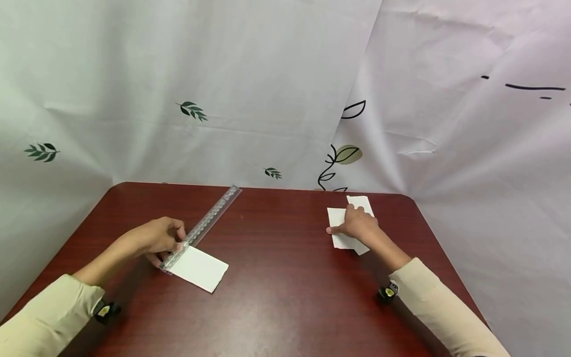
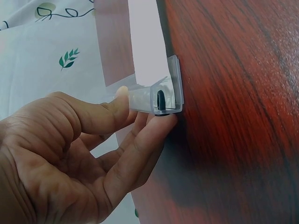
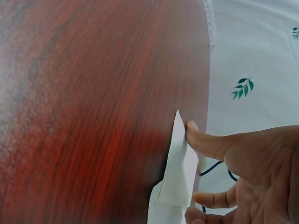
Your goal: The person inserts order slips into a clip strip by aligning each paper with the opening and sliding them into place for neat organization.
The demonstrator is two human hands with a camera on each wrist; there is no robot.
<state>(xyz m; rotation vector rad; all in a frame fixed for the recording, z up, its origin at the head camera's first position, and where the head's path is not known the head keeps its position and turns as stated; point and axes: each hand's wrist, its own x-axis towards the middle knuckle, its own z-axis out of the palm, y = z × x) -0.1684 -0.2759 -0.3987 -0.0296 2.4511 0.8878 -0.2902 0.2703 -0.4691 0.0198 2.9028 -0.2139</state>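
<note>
Beyond your left hand (image 1: 162, 238) and your right hand (image 1: 358, 222) hangs a pale, creased backdrop (image 1: 267, 74) printed with leaves and dark lines. Under both hands spreads the reddish-brown tabletop (image 1: 276, 297). Your light left sleeve (image 1: 53, 317) and right sleeve (image 1: 446, 310) come in behind the hands from the near side, each ending above the wrist.

A clear plastic strip (image 1: 209, 218) runs from your left hand, slanting away and to the right, up to the tabletop's far edge. Your left hand pinches its near end, thumb on one side and fingers on the other. Your right hand, well apart from the left, is spread fairly wide over white paper, with its thumb stretched toward the left.

Just right of your left hand, a white card (image 1: 200, 267) meets the near end of the strip. Beneath your right hand lie a wider paper piece (image 1: 338, 218) and a narrower paper piece (image 1: 359, 200), overlapping.

Behind your hands, a black left wrist device (image 1: 106, 311) and right wrist device (image 1: 387, 292) show. Smallest is a black part (image 2: 161, 100) in the strip's end, beside your left fingers.
</note>
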